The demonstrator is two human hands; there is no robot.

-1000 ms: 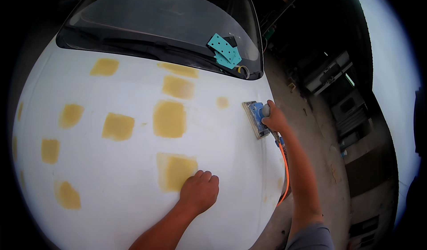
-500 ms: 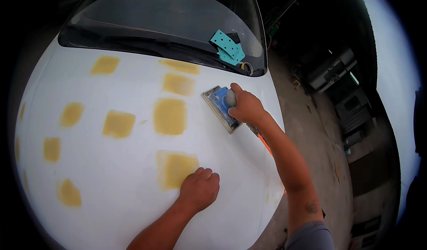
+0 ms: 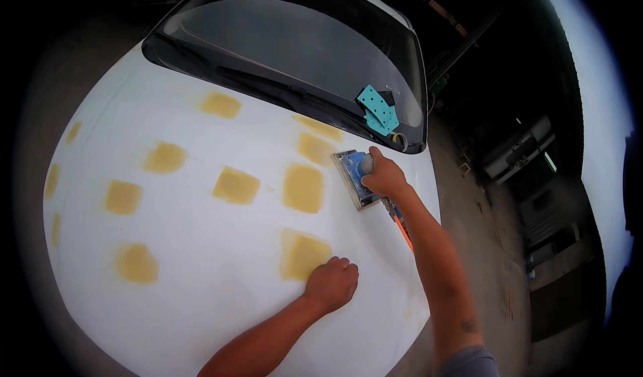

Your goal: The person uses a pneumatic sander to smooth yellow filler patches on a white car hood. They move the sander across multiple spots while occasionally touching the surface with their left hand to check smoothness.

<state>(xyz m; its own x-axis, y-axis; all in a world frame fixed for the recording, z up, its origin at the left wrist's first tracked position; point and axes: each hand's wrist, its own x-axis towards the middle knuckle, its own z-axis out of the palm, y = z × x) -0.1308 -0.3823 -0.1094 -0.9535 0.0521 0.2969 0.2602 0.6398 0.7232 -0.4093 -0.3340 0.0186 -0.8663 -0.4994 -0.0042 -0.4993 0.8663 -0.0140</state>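
Note:
My right hand (image 3: 386, 174) grips the grey knob of a blue, rectangular air sander (image 3: 353, 170). The sander's pad rests on the white car hood (image 3: 221, 303), right beside the yellow filler patches, its far left corner at the edge of one patch (image 3: 316, 149). An orange hose (image 3: 402, 231) runs from the tool under my right forearm. Closed into a fist, my left hand (image 3: 333, 284) leans on the hood at the lower right corner of another yellow patch (image 3: 303, 255). Nothing shows in that fist.
Teal sanding sheets with holes (image 3: 379, 111) and a roll of tape (image 3: 400, 142) lie at the windshield's (image 3: 288, 48) lower right corner. Wiper arms (image 3: 268, 87) cross its base. More yellow patches (image 3: 236, 186) dot the hood. Concrete floor (image 3: 485, 270) lies to the right.
The view has swung, so the car appears farther right and lower. My right hand has slid the sander slightly left, closer to the yellow patches. My left fist stays by the same patch.

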